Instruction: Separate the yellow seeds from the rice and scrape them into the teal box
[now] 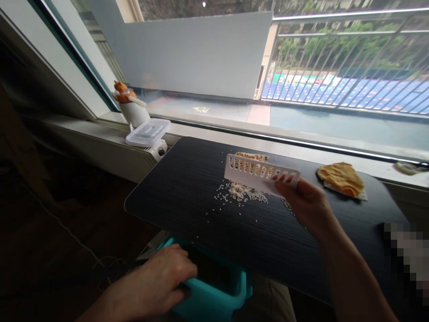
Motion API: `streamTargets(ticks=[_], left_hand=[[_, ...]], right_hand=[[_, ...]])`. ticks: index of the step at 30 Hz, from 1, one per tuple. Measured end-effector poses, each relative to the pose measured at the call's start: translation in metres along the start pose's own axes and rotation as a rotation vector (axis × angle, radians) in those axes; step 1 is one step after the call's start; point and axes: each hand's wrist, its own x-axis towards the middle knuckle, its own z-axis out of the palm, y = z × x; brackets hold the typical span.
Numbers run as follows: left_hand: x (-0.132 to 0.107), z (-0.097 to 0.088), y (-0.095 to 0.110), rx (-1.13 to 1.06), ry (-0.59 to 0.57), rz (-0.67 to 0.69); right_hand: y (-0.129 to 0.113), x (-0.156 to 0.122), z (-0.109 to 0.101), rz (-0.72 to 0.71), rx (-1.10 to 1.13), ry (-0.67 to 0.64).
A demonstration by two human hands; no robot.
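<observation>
My right hand [306,201] pinches one end of a white plastic slotted strip [246,177], holding it on edge above the dark table [177,179]. Below and in front of the strip lie scattered white grains [243,192] that look like rice. Behind it is a band of yellowish kernels [253,156], partly seen through the slots. Under the table's near edge, my left hand [164,273] is closed over the rim of a teal plastic bin [214,297]. The bin's inside is too dark to make out.
A folded yellow cloth [342,179] lies at the table's right. On the radiator [100,134] at the left sit a clear plastic container [150,132] and a white pot [136,115] with an orange figure. A window runs along the far side.
</observation>
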Motion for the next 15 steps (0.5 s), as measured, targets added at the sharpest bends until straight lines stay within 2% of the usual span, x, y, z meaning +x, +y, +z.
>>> streamTargets(ticks=[2,6,10,15], left_hand=[[0.005,0.002,0.003,0.0,-0.012,0.008],[0.011,0.007,0.005,-0.021,-0.026,0.028],[0.013,0.009,0.004,-0.052,-0.029,0.021],[0.015,0.01,0.003,-0.022,-0.039,0.038]], right_hand=[[0.009,0.015,-0.005,0.035,-0.075,0.086],[0.021,0.049,-0.007,-0.033,-0.09,0.094],[0.024,0.089,-0.002,-0.108,0.07,0.0],[0.024,0.131,0.016,-0.072,0.149,-0.16]])
